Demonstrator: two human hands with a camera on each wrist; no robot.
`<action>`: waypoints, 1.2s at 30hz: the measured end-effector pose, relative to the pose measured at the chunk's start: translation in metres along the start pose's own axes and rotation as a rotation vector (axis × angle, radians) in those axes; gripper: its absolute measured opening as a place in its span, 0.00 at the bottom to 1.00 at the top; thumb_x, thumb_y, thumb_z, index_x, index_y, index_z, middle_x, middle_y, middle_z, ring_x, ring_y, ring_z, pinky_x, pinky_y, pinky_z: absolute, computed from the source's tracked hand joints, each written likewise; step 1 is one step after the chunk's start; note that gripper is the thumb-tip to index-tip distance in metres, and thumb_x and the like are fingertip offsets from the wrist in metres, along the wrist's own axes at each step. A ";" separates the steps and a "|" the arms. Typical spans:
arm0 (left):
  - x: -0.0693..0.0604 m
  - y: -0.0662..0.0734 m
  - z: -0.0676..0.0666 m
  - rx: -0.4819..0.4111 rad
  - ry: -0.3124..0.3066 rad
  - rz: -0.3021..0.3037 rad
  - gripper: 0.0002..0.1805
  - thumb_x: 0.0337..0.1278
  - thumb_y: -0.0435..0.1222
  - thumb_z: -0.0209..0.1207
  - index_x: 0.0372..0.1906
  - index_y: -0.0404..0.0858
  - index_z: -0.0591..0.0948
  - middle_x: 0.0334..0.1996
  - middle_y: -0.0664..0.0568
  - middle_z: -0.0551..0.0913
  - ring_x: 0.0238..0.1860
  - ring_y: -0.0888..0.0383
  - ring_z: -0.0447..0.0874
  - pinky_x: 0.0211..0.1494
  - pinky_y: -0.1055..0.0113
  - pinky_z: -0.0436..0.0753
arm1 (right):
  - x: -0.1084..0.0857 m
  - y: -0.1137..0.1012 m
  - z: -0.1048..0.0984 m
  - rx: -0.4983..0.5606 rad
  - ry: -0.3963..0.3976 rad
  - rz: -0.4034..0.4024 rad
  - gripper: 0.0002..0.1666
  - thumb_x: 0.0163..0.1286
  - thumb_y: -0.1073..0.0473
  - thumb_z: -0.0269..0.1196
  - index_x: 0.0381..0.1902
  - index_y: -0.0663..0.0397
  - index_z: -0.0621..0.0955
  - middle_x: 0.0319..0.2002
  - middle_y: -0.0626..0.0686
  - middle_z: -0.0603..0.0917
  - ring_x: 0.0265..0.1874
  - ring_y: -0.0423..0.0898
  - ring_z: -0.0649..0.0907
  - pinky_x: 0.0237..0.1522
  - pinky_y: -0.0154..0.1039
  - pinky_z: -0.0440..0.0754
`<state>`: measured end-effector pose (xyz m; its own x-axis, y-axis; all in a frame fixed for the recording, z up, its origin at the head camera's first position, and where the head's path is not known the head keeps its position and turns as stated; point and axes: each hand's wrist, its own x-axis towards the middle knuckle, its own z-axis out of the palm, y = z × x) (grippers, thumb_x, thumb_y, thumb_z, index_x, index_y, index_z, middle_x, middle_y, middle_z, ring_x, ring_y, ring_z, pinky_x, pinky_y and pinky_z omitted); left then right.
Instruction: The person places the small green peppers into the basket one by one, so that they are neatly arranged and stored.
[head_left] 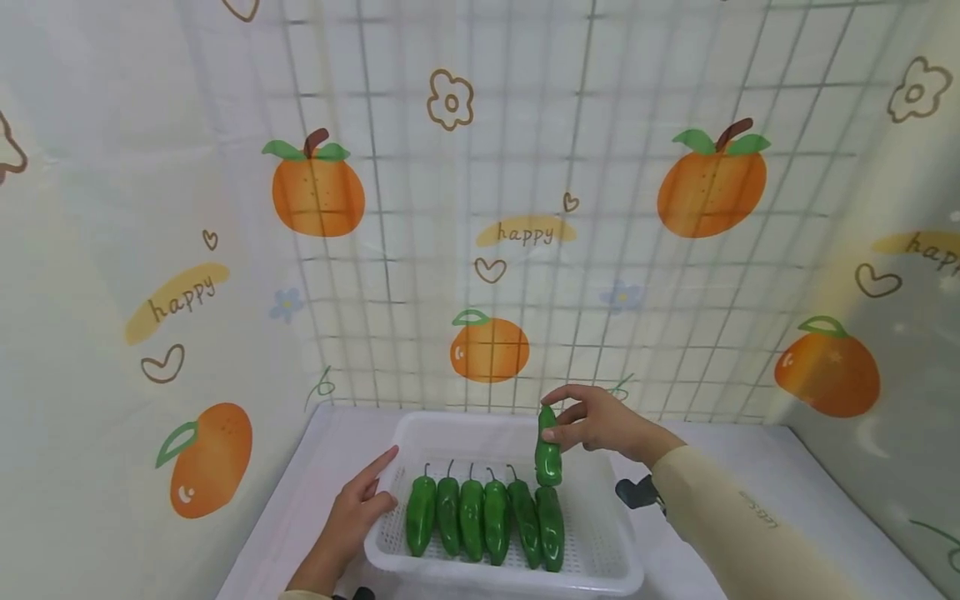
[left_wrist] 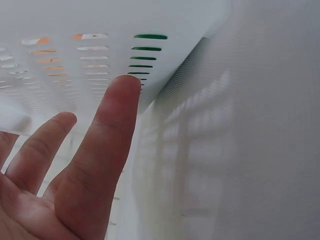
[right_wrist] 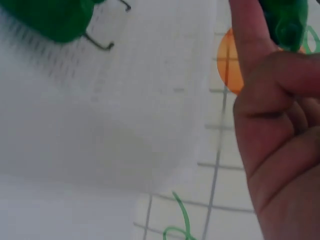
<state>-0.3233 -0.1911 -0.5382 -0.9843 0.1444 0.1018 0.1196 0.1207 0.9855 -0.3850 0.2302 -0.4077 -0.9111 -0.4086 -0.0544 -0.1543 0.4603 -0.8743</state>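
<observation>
In the head view, my right hand (head_left: 597, 427) pinches a green chili pepper (head_left: 550, 461) between thumb and fingers, upright over the right part of a white plastic basket (head_left: 450, 568). Several green chili peppers (head_left: 472, 521) lie side by side inside, stems toward the far side. The held pepper's lower end hangs just above the rightmost one. At the basket's left side is my left hand (head_left: 352, 515), its index finger extended along the wall. The left wrist view shows the fingers (left_wrist: 107, 130) fairly straight against the slotted basket wall (left_wrist: 115, 25). In the right wrist view the held pepper (right_wrist: 290, 25) is partly cut off.
The basket stands on a white table (head_left: 281, 508). Behind and beside it hangs a pale curtain (head_left: 420, 283) printed with oranges, with a wire grid behind. A dark object (head_left: 636, 492) is by the right sleeve.
</observation>
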 end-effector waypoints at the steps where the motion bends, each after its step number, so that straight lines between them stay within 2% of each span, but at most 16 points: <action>1: 0.000 0.000 0.000 0.001 -0.001 0.000 0.42 0.61 0.31 0.58 0.81 0.55 0.68 0.68 0.39 0.80 0.58 0.40 0.87 0.46 0.55 0.90 | 0.002 0.001 0.003 0.007 -0.004 -0.002 0.42 0.62 0.49 0.79 0.70 0.51 0.75 0.47 0.58 0.89 0.40 0.58 0.91 0.27 0.39 0.71; 10: 0.001 0.000 -0.001 -0.024 0.003 -0.002 0.42 0.60 0.31 0.59 0.81 0.55 0.68 0.68 0.39 0.80 0.57 0.41 0.87 0.46 0.55 0.90 | 0.023 0.001 0.039 0.053 -0.064 -0.060 0.40 0.63 0.50 0.79 0.70 0.48 0.76 0.49 0.60 0.88 0.43 0.63 0.90 0.34 0.45 0.78; 15: 0.000 -0.002 0.001 -0.037 -0.001 -0.002 0.43 0.60 0.31 0.60 0.81 0.55 0.68 0.68 0.37 0.79 0.58 0.42 0.86 0.48 0.55 0.90 | 0.034 0.005 0.056 0.081 -0.078 -0.078 0.40 0.63 0.49 0.79 0.69 0.47 0.76 0.50 0.60 0.87 0.44 0.65 0.89 0.33 0.44 0.78; 18: 0.002 -0.006 0.000 -0.041 -0.019 0.003 0.43 0.60 0.31 0.60 0.81 0.57 0.68 0.68 0.38 0.79 0.59 0.42 0.86 0.49 0.55 0.89 | 0.041 0.007 0.062 0.097 -0.077 -0.085 0.39 0.62 0.50 0.79 0.69 0.47 0.77 0.49 0.60 0.87 0.43 0.65 0.89 0.29 0.41 0.75; 21: 0.004 -0.005 -0.003 -0.041 -0.015 0.013 0.43 0.60 0.30 0.59 0.81 0.57 0.68 0.69 0.39 0.78 0.59 0.41 0.86 0.48 0.54 0.90 | 0.050 0.005 0.070 0.105 -0.065 -0.096 0.40 0.62 0.49 0.79 0.69 0.46 0.76 0.51 0.60 0.87 0.43 0.64 0.90 0.29 0.42 0.74; 28: 0.002 -0.001 -0.002 -0.039 -0.003 0.010 0.43 0.60 0.30 0.58 0.82 0.54 0.68 0.69 0.38 0.78 0.59 0.40 0.86 0.48 0.55 0.90 | 0.061 0.004 0.090 0.091 -0.054 -0.120 0.41 0.61 0.46 0.80 0.70 0.45 0.77 0.58 0.61 0.82 0.42 0.60 0.91 0.39 0.53 0.82; 31: 0.002 -0.001 -0.001 -0.028 -0.001 0.003 0.43 0.60 0.30 0.59 0.82 0.55 0.67 0.69 0.38 0.79 0.58 0.41 0.87 0.47 0.54 0.90 | 0.061 0.004 0.095 0.074 -0.049 -0.136 0.42 0.60 0.46 0.80 0.69 0.46 0.77 0.59 0.60 0.83 0.43 0.59 0.90 0.39 0.56 0.84; 36: 0.004 -0.006 -0.003 -0.018 -0.004 0.003 0.43 0.61 0.30 0.58 0.81 0.56 0.68 0.69 0.40 0.79 0.56 0.41 0.88 0.45 0.54 0.91 | 0.062 0.011 0.097 0.016 -0.040 -0.133 0.42 0.58 0.47 0.81 0.68 0.48 0.78 0.57 0.58 0.84 0.43 0.55 0.86 0.35 0.51 0.84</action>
<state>-0.3285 -0.1941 -0.5428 -0.9834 0.1485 0.1042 0.1201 0.1023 0.9875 -0.4057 0.1331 -0.4675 -0.8667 -0.4969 0.0438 -0.2665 0.3870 -0.8827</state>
